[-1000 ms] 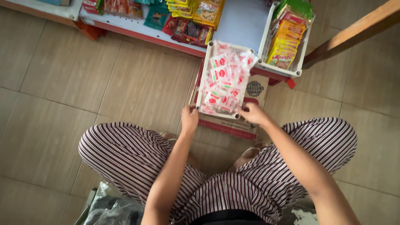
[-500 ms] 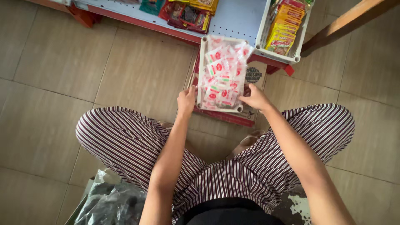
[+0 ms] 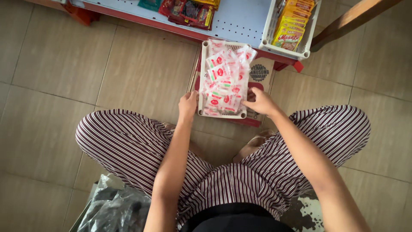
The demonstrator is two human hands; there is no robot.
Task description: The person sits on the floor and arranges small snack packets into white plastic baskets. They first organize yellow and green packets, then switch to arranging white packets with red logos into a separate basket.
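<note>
White basket (image 3: 200,81) of red-and-white sachets sits on the tiled floor (image 3: 51,94), left hand (image 3: 188,104) and right hand (image 3: 259,102) clamped on its sides.

I am in a small shop: above my basket of sachets (image 3: 223,81) sits a low shelf (image 3: 240,19) of snack packets (image 3: 186,10).

left hand (image 3: 188,104) curled, right hand (image 3: 259,102) curled — arms outstretched

Bare floor (image 3: 64,77) left of tray (image 3: 201,92); shelf edge (image 3: 171,26) beyond.
</note>
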